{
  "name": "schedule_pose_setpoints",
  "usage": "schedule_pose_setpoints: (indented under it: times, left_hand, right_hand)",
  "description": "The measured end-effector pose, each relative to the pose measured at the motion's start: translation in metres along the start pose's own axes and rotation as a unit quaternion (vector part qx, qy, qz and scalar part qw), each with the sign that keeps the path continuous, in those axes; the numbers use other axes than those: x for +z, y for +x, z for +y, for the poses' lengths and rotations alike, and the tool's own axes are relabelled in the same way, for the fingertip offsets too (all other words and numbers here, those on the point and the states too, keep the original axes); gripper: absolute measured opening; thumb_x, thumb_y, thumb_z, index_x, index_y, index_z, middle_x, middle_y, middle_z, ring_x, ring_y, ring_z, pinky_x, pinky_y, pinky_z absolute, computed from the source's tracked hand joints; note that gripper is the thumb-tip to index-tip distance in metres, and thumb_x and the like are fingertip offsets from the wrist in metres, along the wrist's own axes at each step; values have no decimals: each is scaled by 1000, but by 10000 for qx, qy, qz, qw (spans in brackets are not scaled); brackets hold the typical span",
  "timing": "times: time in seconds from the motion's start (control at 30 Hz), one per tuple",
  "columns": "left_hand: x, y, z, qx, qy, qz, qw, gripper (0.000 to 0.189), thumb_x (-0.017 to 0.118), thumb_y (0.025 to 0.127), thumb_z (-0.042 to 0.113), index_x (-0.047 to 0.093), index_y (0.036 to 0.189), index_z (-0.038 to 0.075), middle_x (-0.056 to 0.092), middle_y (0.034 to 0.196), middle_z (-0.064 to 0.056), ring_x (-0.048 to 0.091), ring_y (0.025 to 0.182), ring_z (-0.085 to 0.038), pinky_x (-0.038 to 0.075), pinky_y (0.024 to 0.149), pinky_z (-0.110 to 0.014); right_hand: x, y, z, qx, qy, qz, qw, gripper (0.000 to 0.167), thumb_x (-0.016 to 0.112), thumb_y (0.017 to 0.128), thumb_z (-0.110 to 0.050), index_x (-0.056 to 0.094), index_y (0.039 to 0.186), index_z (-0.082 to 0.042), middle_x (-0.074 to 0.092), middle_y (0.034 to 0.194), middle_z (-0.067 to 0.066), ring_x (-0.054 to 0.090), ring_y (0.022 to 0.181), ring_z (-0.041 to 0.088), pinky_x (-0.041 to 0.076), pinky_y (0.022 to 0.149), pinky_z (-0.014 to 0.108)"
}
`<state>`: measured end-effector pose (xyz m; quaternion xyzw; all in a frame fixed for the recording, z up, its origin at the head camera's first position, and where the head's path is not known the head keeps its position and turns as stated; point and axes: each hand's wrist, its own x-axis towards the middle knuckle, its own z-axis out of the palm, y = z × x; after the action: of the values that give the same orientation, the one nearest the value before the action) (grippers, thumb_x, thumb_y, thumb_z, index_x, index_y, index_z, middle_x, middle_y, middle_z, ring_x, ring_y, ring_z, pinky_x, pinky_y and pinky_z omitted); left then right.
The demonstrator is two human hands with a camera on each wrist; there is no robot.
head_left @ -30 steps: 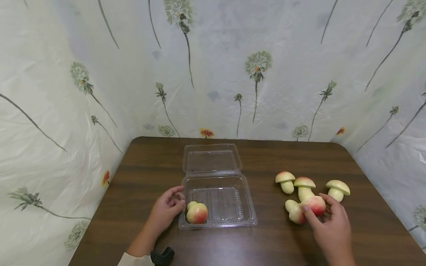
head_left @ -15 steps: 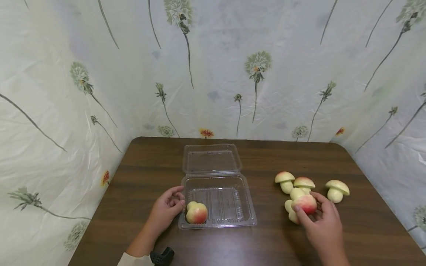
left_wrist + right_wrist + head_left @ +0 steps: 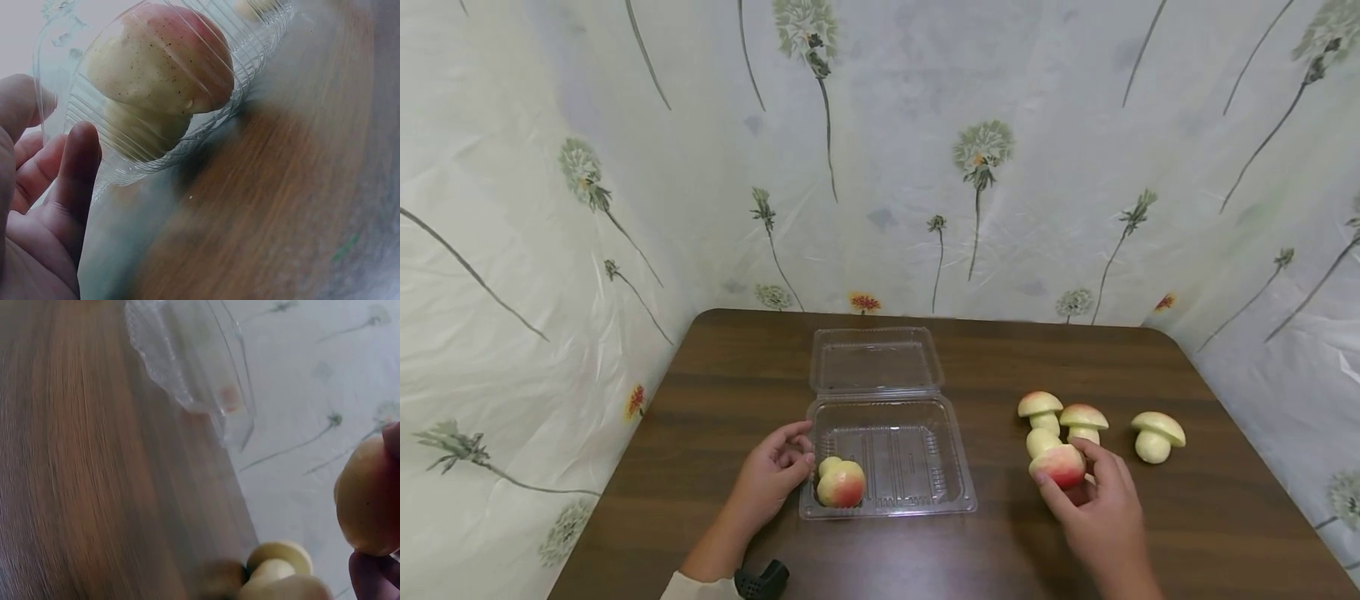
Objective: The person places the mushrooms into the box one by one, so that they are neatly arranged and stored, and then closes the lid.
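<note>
My right hand (image 3: 1097, 512) pinches a mushroom (image 3: 1056, 465) by its red and cream cap, thumb on the near side, pale stem pointing away. In the right wrist view this mushroom (image 3: 367, 503) shows at the right edge between the fingers. Another mushroom lies mostly hidden beneath that hand. My left hand (image 3: 769, 473) holds the left rim of a clear plastic clamshell container (image 3: 964, 467) between thumb and fingers. Inside, at the near left corner, lies one mushroom (image 3: 842, 483); the left wrist view shows its speckled cap (image 3: 162, 59) through the ribbed wall.
Behind the right hand are two mushrooms, one at the left (image 3: 1040, 406) and one beside it (image 3: 1084, 418). A third mushroom (image 3: 1157, 435) sits apart to the right. The container's lid (image 3: 877, 360) lies folded back on the brown wooden table (image 3: 737, 358). Flower-patterned sheeting (image 3: 880, 167) surrounds the table.
My right hand has moved left with the held mushroom, away from the rightmost one, and now overlaps the spot of the lower mushroom. The left hand stays at the container rim.
</note>
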<state>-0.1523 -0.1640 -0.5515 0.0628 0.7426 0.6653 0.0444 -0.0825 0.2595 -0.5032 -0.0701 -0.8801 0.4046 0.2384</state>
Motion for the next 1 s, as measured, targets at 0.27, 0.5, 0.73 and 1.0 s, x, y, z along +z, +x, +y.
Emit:
schedule_pose_setpoints:
  times: [0.27, 0.5, 0.73, 1.0]
  left_hand:
    - [0, 0, -1, 35, 55, 14, 10000, 48, 71, 97, 1, 58, 142, 2, 63, 107, -14, 65, 76, -15, 58, 73, -24]
    - [1, 2, -2, 98, 26, -9, 9999, 48, 70, 97, 0, 57, 143, 2, 62, 107, -15, 65, 76, -15, 58, 73, -24]
    - [-1, 2, -2, 79, 64, -41, 9999, 48, 71, 97, 2, 57, 143, 3, 62, 108, -14, 65, 77, -16, 58, 74, -24]
    - [-2, 2, -4, 99, 65, -64, 9999, 47, 71, 97, 2, 58, 142, 2, 62, 107, -15, 65, 77, -14, 57, 73, -23]
  right_hand:
    - [8, -2, -13, -140, 133, -211, 9996, 63, 91, 80, -7, 61, 135, -2, 56, 124, 10, 48, 108, -7, 41, 87, -3]
    - [18, -2, -19, -320, 161, -338, 9988, 64, 91, 79, -7, 60, 134, -1, 56, 127, 10, 47, 109, -6, 41, 87, -2]
    - [30, -6, -26, -609, 207, -327, 9974, 63, 93, 74, -6, 64, 130, -3, 60, 121, 7, 47, 109, -1, 42, 88, -1]
    - [41, -12, -30, -799, 378, -494, 9949, 65, 93, 74, -4, 63, 131, -3, 60, 122, 6, 49, 110, -6, 42, 92, -1]
